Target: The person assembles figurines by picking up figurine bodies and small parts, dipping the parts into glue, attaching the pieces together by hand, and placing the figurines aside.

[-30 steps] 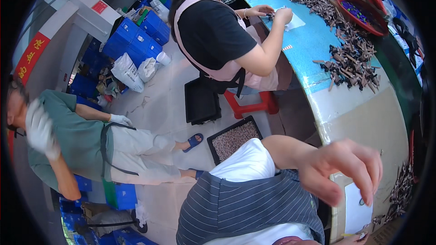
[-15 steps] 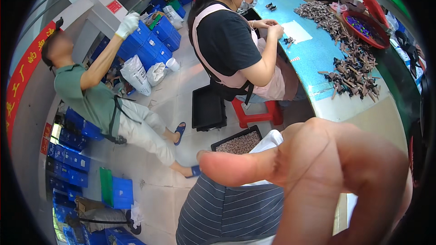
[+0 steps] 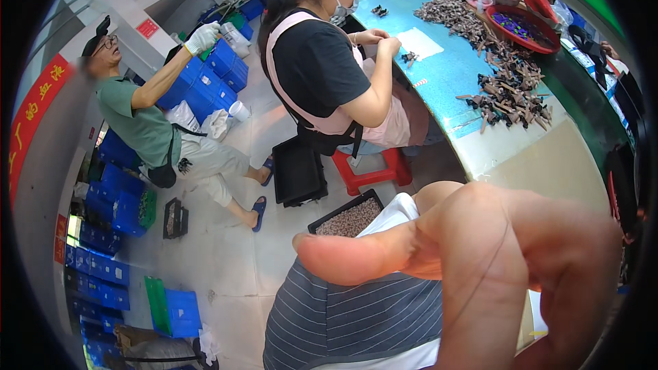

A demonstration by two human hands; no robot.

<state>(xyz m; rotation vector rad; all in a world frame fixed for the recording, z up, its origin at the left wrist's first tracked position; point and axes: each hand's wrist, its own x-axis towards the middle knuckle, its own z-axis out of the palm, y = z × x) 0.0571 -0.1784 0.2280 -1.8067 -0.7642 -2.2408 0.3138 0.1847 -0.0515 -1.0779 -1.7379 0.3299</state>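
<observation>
Very near the camera at the lower right, my right hand (image 3: 480, 247) fills much of the picture. One digit stretches out to the left while the others bend away, with a gap between them, and nothing shows in the hand. It hangs in the air and touches nothing visible. My left hand is out of view. Under the outstretched digit show dark striped clothing (image 3: 343, 315) and white cloth (image 3: 391, 223). Farther off, a blue-topped worktable (image 3: 449, 106) bears a heap of small brown and black parts (image 3: 514, 96).
A co-worker in a pink apron (image 3: 274, 55) sits at the table, handling something small. Another person in a green shirt (image 3: 147, 123) stands at left, one gloved hand (image 3: 203, 39) raised. A black crate (image 3: 299, 171), a red stool (image 3: 370, 177) and a tray of small pieces (image 3: 349, 218) are on the floor. Blue bins (image 3: 96, 270) line the left.
The view has shifted, so the table and seated co-worker lie farther left. The person in green has turned the head and shifted stance. My right hand keeps nearly the same pose.
</observation>
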